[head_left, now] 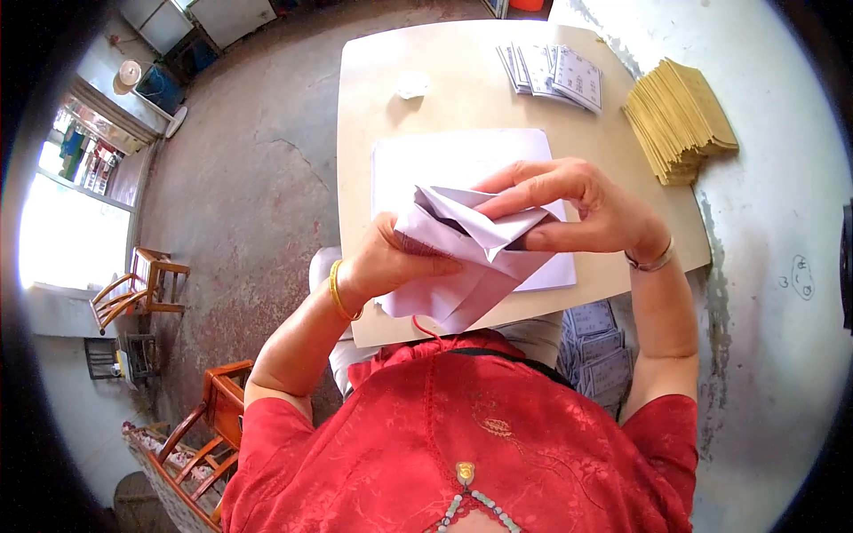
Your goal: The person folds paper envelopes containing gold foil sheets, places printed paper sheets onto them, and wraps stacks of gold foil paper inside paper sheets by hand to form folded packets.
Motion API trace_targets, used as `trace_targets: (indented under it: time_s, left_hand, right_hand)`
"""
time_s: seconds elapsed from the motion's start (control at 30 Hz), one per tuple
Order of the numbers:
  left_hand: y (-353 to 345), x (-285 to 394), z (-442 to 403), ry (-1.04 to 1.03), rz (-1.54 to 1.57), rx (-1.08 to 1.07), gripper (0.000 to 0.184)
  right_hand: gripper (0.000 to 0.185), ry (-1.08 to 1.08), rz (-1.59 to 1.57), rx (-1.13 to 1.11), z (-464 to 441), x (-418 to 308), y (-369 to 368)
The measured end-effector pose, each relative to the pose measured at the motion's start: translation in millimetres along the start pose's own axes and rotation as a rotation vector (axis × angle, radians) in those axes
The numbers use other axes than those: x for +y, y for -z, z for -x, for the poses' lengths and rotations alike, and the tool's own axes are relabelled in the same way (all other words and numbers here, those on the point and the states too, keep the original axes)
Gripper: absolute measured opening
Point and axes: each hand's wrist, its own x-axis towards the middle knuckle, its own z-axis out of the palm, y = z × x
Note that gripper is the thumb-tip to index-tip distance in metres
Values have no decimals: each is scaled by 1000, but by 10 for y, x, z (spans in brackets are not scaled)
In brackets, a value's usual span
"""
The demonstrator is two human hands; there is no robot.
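Note:
A folded white paper (462, 293), partly opened like a pouch with a dark gap between its layers, is held up over the table. My left hand (386, 262) grips its left side, thumb in front and fingers mostly hidden behind. On its upper right edge, my right hand (577, 204) has fingers on the top flap and the thumb at the fold, closed on the paper. Beneath both hands lies a stack of white sheets (462, 147) on the pale table (364, 98).
Folded printed packets (576, 78) lie at the table's far right. A thick stack of yellow paper (680, 120) sits by the wall. A small white piece (412, 85) rests at the back. More printed packets (597, 351) are below the right edge. Wooden chairs (227, 404) stand left.

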Motion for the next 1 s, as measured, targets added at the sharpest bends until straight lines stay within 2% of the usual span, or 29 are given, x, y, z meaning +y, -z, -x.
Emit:
trace_targets:
  time_s: [0.1, 0.2, 0.23, 0.33, 0.43, 0.57, 0.67, 0.77, 1.0]
  left_hand:
    - [21, 16, -19, 9, -27, -34, 23]
    - [8, 39, -16, 61, -74, -76, 24]
    - [0, 53, -22, 75, -69, -91, 24]
    - [-24, 98, -28, 113, -25, -125, 22]
    - [-30, 84, -15, 116, -6, -133, 20]
    - [2, 61, -3, 113, -42, -146, 20]
    - [4, 96, -13, 119, -35, -164, 20]
    - [35, 141, -51, 100, -84, -170, 20]
    - [26, 96, -58, 134, -55, -181, 20]
  right_hand:
    - [32, -29, -104, -14, 10, -53, 17]
    - [26, -184, -31, 4, -40, -119, 16]
    - [18, -174, -23, 49, -64, -102, -22]
    - [12, -169, 115, 35, -110, -130, -55]
    - [10, -58, 150, 34, -140, -49, -94]
    - [15, 43, 621, 34, -166, -98, -161]
    - [13, 75, 804, -5, -182, -83, -155]
    - [10, 83, 369, -58, -220, -88, -143]
    - [12, 42, 370, -71, -151, 63, -228]
